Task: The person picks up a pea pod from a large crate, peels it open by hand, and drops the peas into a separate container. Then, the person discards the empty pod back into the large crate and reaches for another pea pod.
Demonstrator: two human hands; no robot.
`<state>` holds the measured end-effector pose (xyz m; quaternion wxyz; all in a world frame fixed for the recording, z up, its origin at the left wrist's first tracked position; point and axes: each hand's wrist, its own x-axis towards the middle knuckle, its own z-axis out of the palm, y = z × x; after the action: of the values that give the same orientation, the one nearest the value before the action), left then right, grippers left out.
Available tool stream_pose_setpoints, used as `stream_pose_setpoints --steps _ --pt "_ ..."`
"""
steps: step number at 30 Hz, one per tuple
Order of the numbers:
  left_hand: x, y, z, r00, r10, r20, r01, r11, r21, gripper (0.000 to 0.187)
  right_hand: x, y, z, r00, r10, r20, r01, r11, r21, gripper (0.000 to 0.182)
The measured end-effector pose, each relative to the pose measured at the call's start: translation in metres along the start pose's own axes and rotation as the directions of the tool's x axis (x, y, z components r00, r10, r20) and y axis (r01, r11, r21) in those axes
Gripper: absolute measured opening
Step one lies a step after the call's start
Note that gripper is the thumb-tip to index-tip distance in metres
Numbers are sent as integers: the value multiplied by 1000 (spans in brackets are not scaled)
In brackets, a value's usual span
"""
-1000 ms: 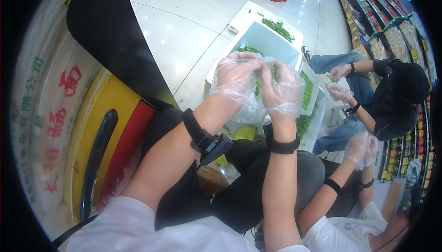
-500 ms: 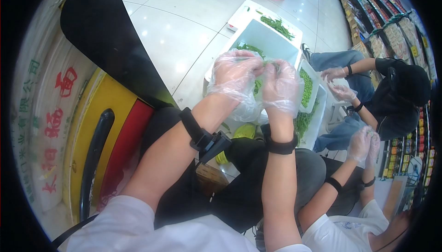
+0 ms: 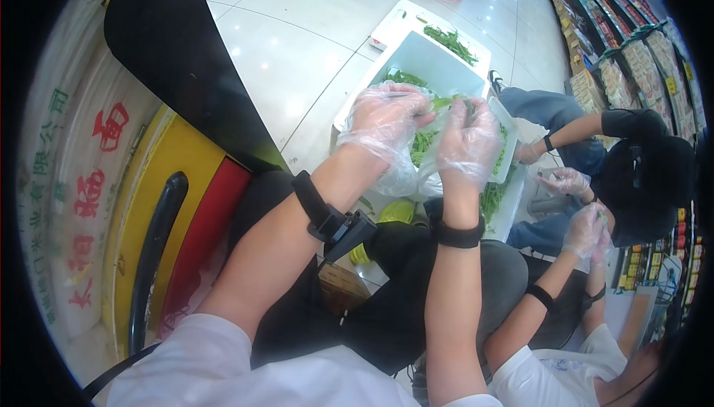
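Note:
A green pea pod spans the gap between my hands, above a white foam box with green pods inside. My left hand, in a clear plastic glove, is closed with its fingertips at the pod's left end. Gloved the same way, my right hand pinches the other end, with fingers pressed together. Just right of it is a white tub of shelled green peas, partly hidden behind my right hand. More pods lie in a white box below the tub.
A foam lid with a pile of pods lies beyond the box. To the right sits a co-worker in dark clothes; nearer, another co-worker's gloved hands are held together. A black panel stands at left. Stocked shelves line the right.
My hands have moved slightly apart, the right one shifting right, and the pod now shows between them. The co-worker in dark clothes has leaned down and reached one hand toward the boxes.

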<state>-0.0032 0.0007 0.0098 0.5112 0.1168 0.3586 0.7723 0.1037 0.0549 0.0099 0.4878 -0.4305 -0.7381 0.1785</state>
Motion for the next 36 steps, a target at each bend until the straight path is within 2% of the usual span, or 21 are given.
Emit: stream_pose_setpoints --steps 4,10,12,14,16,18,22,24,25,26,28,30,31,33,36 --pt "1 -2 -1 1000 -7 -3 7 1000 -3 14 1 -7 -4 999 46 -6 -46 999 6 17" --pt "0 0 1 1000 -8 -21 7 1000 -20 11 2 -18 -7 999 0 -54 -5 996 -88 17" --pt "0 1 2 1000 -2 -21 2 1000 -17 10 2 -21 -8 995 86 -51 -87 996 -35 18" --pt "8 7 1 997 -15 -80 16 1000 5 8 10 -11 -2 991 107 -85 -113 991 -67 18" --pt "8 9 -3 998 3 -62 -3 1000 -2 7 13 -1 -3 985 122 -122 -133 987 -93 19" --pt "7 11 -5 999 22 -44 -22 1000 -7 7 13 5 -6 976 178 -126 -179 984 2 19" --pt "10 12 -5 999 46 -21 -46 998 -30 11 12 3 -6 975 166 -146 -165 986 15 19" --pt "7 10 -3 999 43 -14 -44 998 -44 14 10 2 -7 973 171 -152 -155 981 115 17" --pt "6 11 -1 1000 19 -5 -19 989 -145 20 9 -2 -9 973 171 -153 -154 981 115 17" --pt "5 12 0 1000 -5 7 6 970 -244 27 7 -9 -10 967 128 -220 -111 990 87 16" --pt "6 14 -2 999 -39 21 43 958 -283 32 5 -11 -10 955 83 -284 -70 996 56 15" --pt "5 12 -5 997 -68 37 77 944 -321 37 1 1 -5 928 50 -370 53 963 264 13" --pt "4 11 -7 997 -73 35 80 941 -329 40 -1 5 -3 927 49 -371 55 963 265 13" --pt "4 7 -10 997 -75 37 83 938 -337 42 -5 12 -1 933 95 -347 59 911 408 12" --pt "1 17 6 994 -107 9 104 938 -332 42 7 -6 -14 927 143 -347 18 907 420 11"
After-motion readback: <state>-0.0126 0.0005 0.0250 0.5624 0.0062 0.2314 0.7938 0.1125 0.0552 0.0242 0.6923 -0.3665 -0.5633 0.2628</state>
